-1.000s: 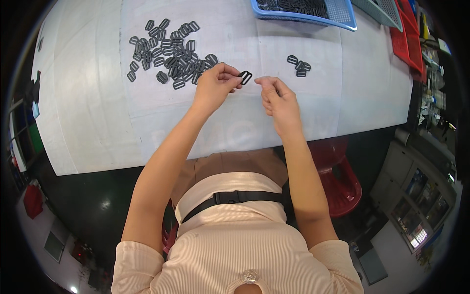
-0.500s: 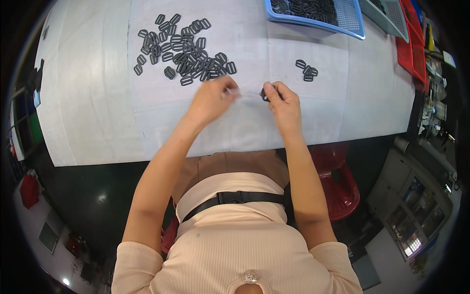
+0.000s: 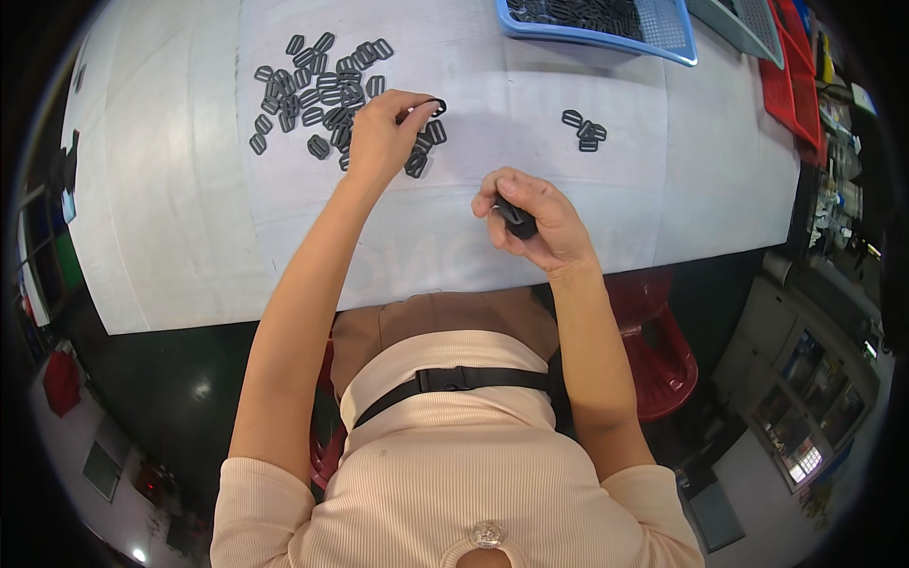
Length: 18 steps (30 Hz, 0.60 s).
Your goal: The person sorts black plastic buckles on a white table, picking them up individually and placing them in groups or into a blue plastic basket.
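A loose pile of black plastic slider buckles (image 3: 329,90) lies on the white table, partly covered by my left hand (image 3: 386,133). Pinched between that hand's thumb and index finger is a single black slider buckle (image 3: 438,107), tilted above the pile's right edge. Nearer to me and further right, my right hand (image 3: 540,216) is turned partly palm up. Its fingers curl around a small stack of black slider buckles (image 3: 516,219); how many is hidden. A little group of slider buckles (image 3: 587,134) rests on the table beyond the right hand.
At the far right stands a blue plastic basket (image 3: 606,47) with many black pieces in it. Beside it are a grey-green basket (image 3: 753,38) and red trays (image 3: 791,95). A red plastic chair (image 3: 653,369) sits under the table's front edge (image 3: 218,325).
My left hand has moved up and left over the pile and now pinches a slider buckle. The right hand has drawn nearer and rolled over, showing the stack in it.
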Available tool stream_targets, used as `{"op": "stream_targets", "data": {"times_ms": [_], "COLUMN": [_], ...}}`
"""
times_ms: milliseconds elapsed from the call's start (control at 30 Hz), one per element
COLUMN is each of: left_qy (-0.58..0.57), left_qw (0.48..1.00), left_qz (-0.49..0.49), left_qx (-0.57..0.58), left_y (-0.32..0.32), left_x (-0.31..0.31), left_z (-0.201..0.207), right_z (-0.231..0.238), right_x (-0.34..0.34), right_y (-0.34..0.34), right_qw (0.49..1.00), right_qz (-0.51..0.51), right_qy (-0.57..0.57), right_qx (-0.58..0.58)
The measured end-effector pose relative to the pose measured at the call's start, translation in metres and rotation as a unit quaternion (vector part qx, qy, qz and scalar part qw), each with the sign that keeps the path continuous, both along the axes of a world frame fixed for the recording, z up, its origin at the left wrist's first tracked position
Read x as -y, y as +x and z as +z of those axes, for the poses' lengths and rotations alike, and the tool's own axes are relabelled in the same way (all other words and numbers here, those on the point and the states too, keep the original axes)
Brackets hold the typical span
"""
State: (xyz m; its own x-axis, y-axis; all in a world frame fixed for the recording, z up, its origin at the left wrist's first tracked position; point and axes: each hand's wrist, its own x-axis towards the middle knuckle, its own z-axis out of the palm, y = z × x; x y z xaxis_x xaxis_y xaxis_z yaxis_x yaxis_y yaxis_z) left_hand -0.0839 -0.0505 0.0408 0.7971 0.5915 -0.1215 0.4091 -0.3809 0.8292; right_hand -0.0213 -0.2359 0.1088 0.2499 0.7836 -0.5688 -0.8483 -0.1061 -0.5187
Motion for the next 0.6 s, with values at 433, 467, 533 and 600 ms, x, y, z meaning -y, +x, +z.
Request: {"op": "stream_targets", "data": {"times_ms": [433,467,533,600], "left_qy": [-0.32,-0.359,-0.377,-0.394], "left_qw": [0.939,0.926,0.917,0.909], "left_qz": [0.032,0.055,0.07,0.079], "left_qx": [0.122,0.107,0.108,0.113], "left_y": [-0.05,-0.05,-0.048,-0.048], "left_x": [0.056,0.057,0.056,0.057], "left_z": [0.086,0.089,0.089,0.09], "right_z": [0.015,0.019,0.024,0.022], "right_x": [-0.023,-0.023,-0.024,-0.026], "right_y": [-0.015,-0.016,-0.02,-0.027], "right_qw": [0.969,0.967,0.951,0.921], "right_qz": [-0.054,-0.059,-0.068,-0.075], "right_qy": [-0.119,-0.121,-0.122,-0.117], "right_qx": [0.208,0.218,0.275,0.365]}}
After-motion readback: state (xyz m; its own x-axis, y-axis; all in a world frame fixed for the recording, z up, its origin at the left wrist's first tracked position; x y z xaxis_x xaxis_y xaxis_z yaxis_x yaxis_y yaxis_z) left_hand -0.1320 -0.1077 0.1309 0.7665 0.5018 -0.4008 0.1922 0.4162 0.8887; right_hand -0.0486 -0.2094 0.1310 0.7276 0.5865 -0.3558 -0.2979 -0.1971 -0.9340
